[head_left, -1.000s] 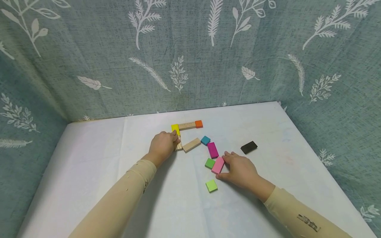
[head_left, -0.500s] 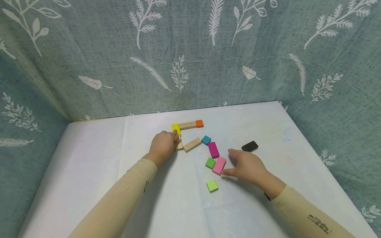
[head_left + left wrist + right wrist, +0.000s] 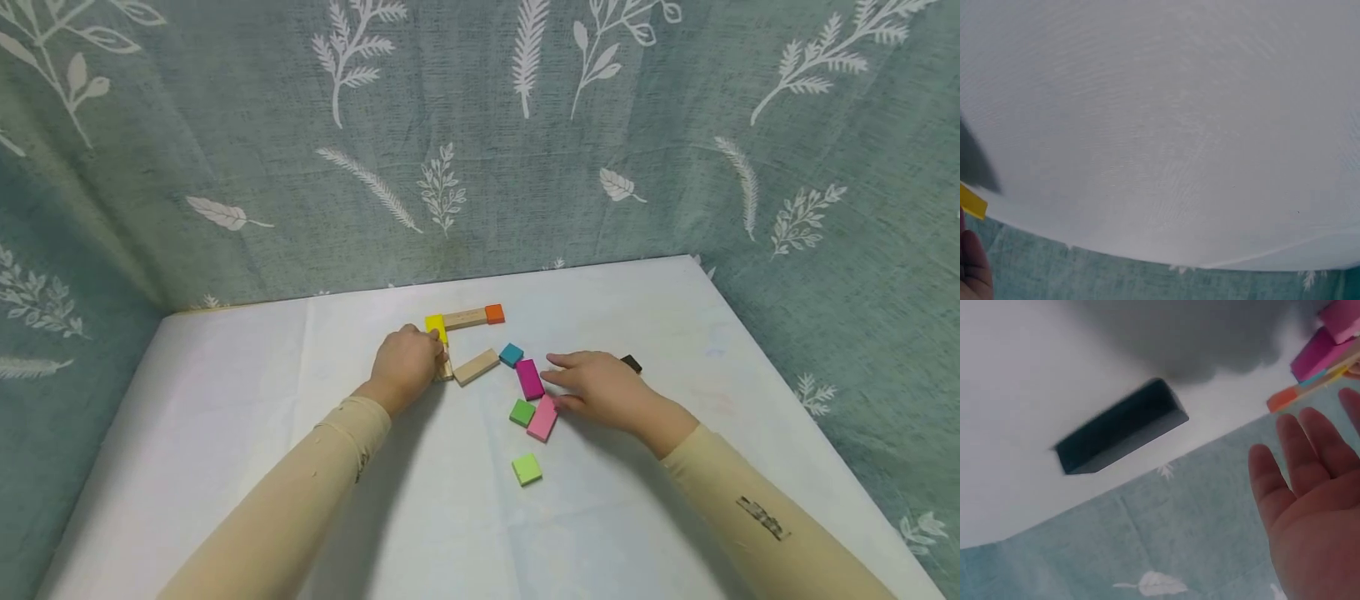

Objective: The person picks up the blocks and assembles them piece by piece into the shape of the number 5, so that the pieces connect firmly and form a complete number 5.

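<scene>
With curled fingers my left hand grips a striped wooden block, partly hidden beneath it, its fingertips right at a yellow block. My right hand hovers with spread, fairly straight fingers at the right side of a magenta block and a pink block. A green block lies against the pink one's left side. Beyond the magenta block is a small blue block, at the end of a slanted plain wooden block. Nothing shows in the right palm in the right wrist view.
At the back, another wooden block runs from the yellow block to an orange block. A lime block lies nearer the front. Behind the right hand lies a black block. A patterned curtain borders the white table.
My right hand has left the pink block's side, drawn back right, then moved forward to beside the magenta block, now partly covering the black block. My left hand has stayed in place.
</scene>
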The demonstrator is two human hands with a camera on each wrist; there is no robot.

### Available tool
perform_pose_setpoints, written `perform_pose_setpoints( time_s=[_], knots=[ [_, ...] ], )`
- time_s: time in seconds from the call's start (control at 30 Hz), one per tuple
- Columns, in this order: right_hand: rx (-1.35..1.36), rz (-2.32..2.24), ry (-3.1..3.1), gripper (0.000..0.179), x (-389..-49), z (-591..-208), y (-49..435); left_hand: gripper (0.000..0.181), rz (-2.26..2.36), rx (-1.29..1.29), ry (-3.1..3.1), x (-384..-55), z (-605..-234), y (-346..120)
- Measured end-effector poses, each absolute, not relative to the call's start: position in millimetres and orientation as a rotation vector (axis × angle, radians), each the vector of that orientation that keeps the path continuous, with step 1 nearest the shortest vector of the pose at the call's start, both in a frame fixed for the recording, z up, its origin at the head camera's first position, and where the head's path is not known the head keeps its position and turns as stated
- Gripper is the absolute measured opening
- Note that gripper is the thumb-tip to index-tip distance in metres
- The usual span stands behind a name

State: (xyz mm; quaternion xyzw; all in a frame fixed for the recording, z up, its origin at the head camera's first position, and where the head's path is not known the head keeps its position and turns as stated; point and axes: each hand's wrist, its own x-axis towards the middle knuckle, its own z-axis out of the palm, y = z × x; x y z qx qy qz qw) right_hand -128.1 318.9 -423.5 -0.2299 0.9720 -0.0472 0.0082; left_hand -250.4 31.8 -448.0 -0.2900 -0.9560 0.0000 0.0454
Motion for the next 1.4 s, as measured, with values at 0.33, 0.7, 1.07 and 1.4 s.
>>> perform_pose_setpoints(
  time_s=[0.33,0.7,1.07,1.4],
  knots=[
    [-0.681,-0.165,2.990,0.039,-145,-430,313,0.028,0.002,-0.892,-2.938,-250,-447,36],
    [-0.642,-0.170,2.984,0.041,-147,-433,307,0.029,0.082,-0.928,-2.892,-249,-448,28],
    [-0.333,-0.070,3.146,0.040,-125,-434,361,0.028,0.088,-0.945,-2.893,-250,-453,30],
    [-0.410,-0.010,3.069,0.037,-72,-438,353,0.028,0.045,-0.930,-2.887,-250,-452,28]
  ],
)
